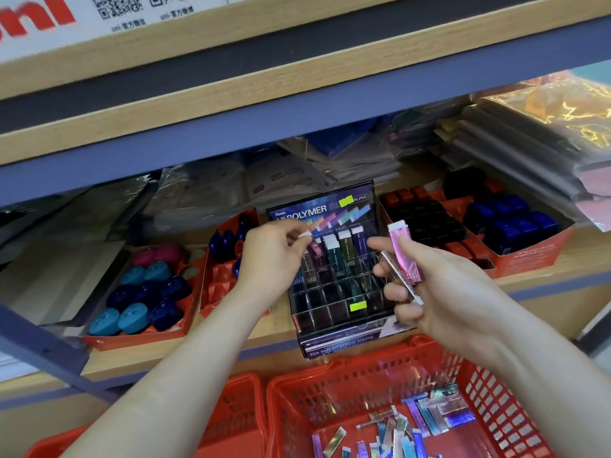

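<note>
Over the shelf's display box (344,338), our left hand (271,256) pinching a white-tipped eraser (305,235), our right hand (443,292) gripping a pink eraser (405,256) and a silvery eraser (396,276), red basket (330,381) below us.

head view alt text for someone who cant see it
A person's right hand holds a pink eraser and a silver eraser before a Pentel display box, while the left hand pinches a white-tipped eraser over it. A red basket below holds loose erasers.
</note>
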The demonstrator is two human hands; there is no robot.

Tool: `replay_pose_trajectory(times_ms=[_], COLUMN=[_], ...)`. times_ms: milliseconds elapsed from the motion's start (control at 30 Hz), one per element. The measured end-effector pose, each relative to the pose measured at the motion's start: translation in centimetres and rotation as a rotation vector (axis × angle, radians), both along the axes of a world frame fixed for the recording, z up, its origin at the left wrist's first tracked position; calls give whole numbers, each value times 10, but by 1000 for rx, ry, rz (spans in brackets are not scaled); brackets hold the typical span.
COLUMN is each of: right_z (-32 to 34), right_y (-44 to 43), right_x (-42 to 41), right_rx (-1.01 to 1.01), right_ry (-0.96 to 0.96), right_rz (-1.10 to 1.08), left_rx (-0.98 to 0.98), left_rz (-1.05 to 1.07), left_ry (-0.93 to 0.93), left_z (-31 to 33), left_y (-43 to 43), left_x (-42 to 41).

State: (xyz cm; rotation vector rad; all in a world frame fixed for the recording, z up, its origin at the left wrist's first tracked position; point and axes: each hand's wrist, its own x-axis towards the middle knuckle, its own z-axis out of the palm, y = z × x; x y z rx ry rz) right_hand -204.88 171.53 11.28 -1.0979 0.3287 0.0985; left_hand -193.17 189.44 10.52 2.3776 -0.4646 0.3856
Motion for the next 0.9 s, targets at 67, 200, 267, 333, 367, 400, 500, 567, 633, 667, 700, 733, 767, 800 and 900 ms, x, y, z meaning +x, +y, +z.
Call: replay_pose_trajectory(times_ms=[67,200,267,333,367,400,500,567,633,667,700,733,767,800,900], right_z=[-1,-7,-9,-10,-11,-10,-8,-9,-12,-14,-16,-18,-20,-20,-14], right_y=[-1,-4,-4,-2,-2,-2,-2,-2,-2,-1,1,3,4,5,4], right_x=[1,5,6,7,6,6,1,1,3,5,7,8,8,8,6], right_rx=[26,54,31,5,-3,-8,-51,-99,-134,-139,-142,-160,-184,-203,-205], right_ry=[-4,-45,-64,-83,-89,-93,-92,-93,-161,-218,-250,-243,-216,-198,-117], right_rz=[24,93,127,162,172,175,192,197,232,248,265,276,289,302,349], left_rx=[135,290,385,485,517,538,497,253,-69,-202,-280,-296,-297,-301,-371], left_rz=[-33,-70,-62,-45,-37,-29,7,24,-44,-137,-251,-365,-452,-496,-357], left_ry=[-68,-177,-182,-182,-185,-189,-156,-66,118,257,397,495,544,556,475], left_z=[-4,-11,-13,-13,-14,-13,-6,6,22,29,36,41,44,45,44], left_y=[-3,-8,-12,-17,-19,-20,-22,-24,-26,-25,-25,-25,-24,-23,-16], left_x=[5,14,15,15,14,14,9,-2,-17,-26,-34,-43,-49,-53,-46])
